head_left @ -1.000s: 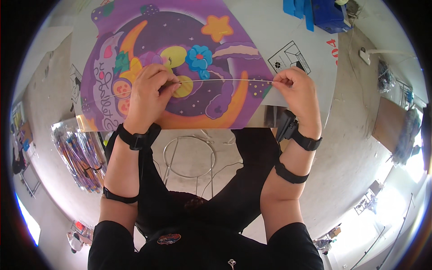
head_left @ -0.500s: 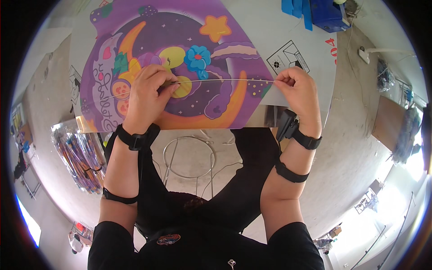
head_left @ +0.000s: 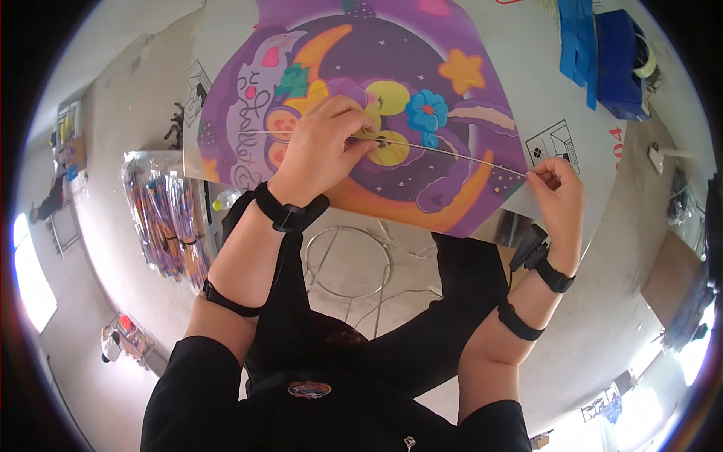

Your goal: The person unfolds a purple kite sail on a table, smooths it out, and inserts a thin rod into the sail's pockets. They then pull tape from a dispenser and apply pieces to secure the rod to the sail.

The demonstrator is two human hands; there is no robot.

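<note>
A thin pale line [head_left: 459,155], a rod or a cord, runs taut between my hands across a purple printed sheet [head_left: 384,56] with moon, star and cartoon figures. My left hand [head_left: 320,151] pinches it over the sheet's middle, by a yellow oval in the print; a length of it reaches out on the hand's far left side. At the sheet's right edge my right hand [head_left: 559,200] holds the line's other end between thumb and fingertips. Something small and dark shows by the left fingertips, too small to name.
Under the sheet lies a large pale board [head_left: 542,75] with printed marks. A blue box-shaped holder [head_left: 621,68] with blue strips [head_left: 577,45] stands at the far right. Clear-bagged colourful bundles [head_left: 162,218] are at the left. Below the board's near edge is a metal ring frame [head_left: 390,264].
The whole view has turned, so sheet and hands appear further right. My right hand sits lower relative to the left, and the line now slopes down toward it. Both hands keep their pinch.
</note>
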